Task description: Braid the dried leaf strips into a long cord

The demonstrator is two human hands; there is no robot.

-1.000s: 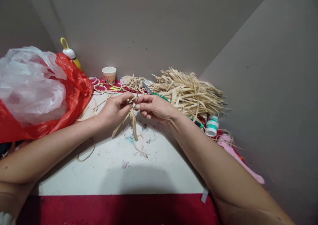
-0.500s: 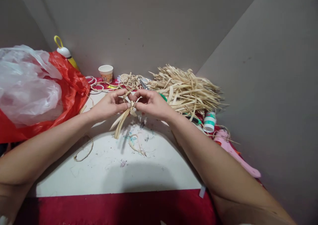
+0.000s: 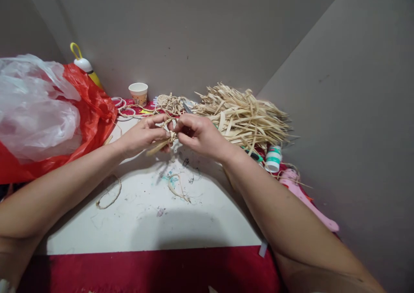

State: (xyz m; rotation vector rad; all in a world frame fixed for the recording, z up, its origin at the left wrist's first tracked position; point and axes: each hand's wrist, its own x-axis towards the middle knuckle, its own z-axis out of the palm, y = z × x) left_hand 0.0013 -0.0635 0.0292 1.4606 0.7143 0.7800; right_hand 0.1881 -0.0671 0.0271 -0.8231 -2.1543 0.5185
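Between my two hands, above the white board (image 3: 129, 224), is a small knotted piece of straw strips (image 3: 172, 135). My left hand (image 3: 142, 133) pinches it between thumb and fingers, and a loose strip end sticks out below toward the left. From the other side my right hand (image 3: 202, 135) meets it, thumb and index finger pressed together at the knot. The fingertips hide part of the piece. A thin curved straw strip (image 3: 176, 188) lies on the board below the hands. Farther left, a loop of straw cord (image 3: 110, 196) rests near my left forearm.
Behind my right hand lies a big pile of dry straw strips (image 3: 249, 116), with scissors (image 3: 186, 107) beside it. A paper cup (image 3: 138, 95) and bundled straw cord (image 3: 170, 103) stand at the back. Red and clear plastic bags (image 3: 93, 107) bulge at left; a white-and-green roll (image 3: 273, 158) is right.
The strip ends hanging from the knot have swung up and left, now blurred. My right hand has shifted and closed tighter at the knot. The view has tilted slightly.
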